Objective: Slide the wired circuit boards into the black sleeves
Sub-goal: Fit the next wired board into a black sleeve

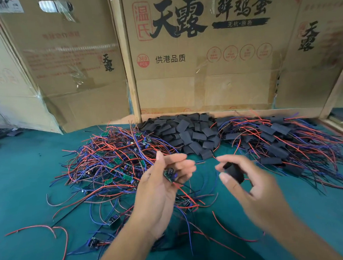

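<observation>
While both hands work above the green table [18, 181], progress reads as roughly midway, judged from the piles alone.

Head view only:
- Far right: heap of finished pieces [278, 138], boards already inside black sleeves, red and blue leads trailing out. Sizeable, so a good share done.
- Centre back, against the cardboard boxes [202, 66]: stack of empty black sleeves [187, 132], still large.
- Left and centre: tangle of unsleeved wired circuit boards [112, 164], green boards showing among red and blue wire; a few strays nearer the body. Plenty left.

Current cycle, insertion not yet made:
- Left hand [160, 191]: palm up, fingers curled lightly, pinching one circuit board [169, 174] between thumb and fingertips; leads hanging down past the palm.
- Right hand [252, 193]: motion-blurred; thumb and forefinger closed round one black sleeve [233, 172], remaining fingers loosely bent. Whether the sleeve mouth is squeezed open cannot be told through the blur.
- Board and sleeve apart, a clear gap between them, sleeve to the right of the board at about the same height. Board nowhere inside the sleeve.

Judged next: bring sleeve mouth to board end, feed board in.
</observation>
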A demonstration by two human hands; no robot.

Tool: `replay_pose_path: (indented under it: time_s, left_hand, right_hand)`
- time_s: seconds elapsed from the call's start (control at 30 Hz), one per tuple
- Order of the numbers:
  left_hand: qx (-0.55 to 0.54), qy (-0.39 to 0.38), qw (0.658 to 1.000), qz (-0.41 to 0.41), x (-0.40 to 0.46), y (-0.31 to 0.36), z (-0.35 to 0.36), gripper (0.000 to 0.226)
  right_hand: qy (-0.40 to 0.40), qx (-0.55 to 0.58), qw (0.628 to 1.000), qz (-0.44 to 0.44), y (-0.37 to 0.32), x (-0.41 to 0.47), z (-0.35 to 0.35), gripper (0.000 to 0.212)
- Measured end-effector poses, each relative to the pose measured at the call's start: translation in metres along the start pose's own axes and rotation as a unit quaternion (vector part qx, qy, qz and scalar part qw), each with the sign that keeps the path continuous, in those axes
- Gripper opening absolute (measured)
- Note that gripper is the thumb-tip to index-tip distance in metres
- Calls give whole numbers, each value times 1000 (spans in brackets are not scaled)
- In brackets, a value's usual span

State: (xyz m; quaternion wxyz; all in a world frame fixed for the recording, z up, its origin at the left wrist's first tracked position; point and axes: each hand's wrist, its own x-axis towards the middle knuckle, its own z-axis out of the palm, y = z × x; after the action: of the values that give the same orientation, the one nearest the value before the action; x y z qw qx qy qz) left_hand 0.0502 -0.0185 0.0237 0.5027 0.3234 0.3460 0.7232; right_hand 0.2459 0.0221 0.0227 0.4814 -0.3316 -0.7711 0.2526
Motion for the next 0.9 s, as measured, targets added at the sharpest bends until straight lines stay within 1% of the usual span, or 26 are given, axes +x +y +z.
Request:
replay_pose_path:
  time_s: [0.07, 0.13, 0.23, 0.33, 0.43, 0.5, 0.67, 0.77, 0.8, 0.87, 0.9]
  left_hand:
    - [22, 8, 1000, -11, -7, -7, 13, 55]
    - [36, 1, 999, -40, -14, -15, 22, 58]
    - [21, -29, 995, -91, -24, -25, 29, 56]
    - [0, -39, 993, -114, -27, -29, 31, 55]
    - [-4, -50, 992, -115, -27, -30, 31, 56]
    - [-5, -37, 995, -98, -23, -28, 29, 56]
    - [-90, 29, 995, -40, 2, -1, 4, 49]
    - [-116, 64, 991, -23, 6, 3, -3, 46]
    - [-116, 76, 990, -19, 5, 2, -3, 45]
    - [-104, 89, 991, -4, 3, 2, 0, 43]
    - [-91, 85, 992, 6, 2, 2, 1, 43]
  right_hand:
    - [-11, -25, 996, -84, -21, -6, 10, 28]
    - [-27, -58, 989, -131, -31, -10, 18, 32]
    - [-22, -131, 973, -188, -28, -14, 26, 35]
    - [-12, -177, 962, -209, -18, -14, 26, 32]
    - [-6, -180, 960, -213, -15, -12, 26, 28]
    - [-15, -166, 963, -210, -12, -12, 26, 25]
    - [-57, -194, 959, -198, -3, -12, 15, 25]
    - [-90, -185, 961, -185, -2, -14, 17, 26]
    - [-106, -162, 968, -157, -3, -16, 19, 26]
    - [-137, -79, 986, -52, -5, -17, 18, 28]
    - [-145, -32, 989, -1, -5, -16, 17, 30]
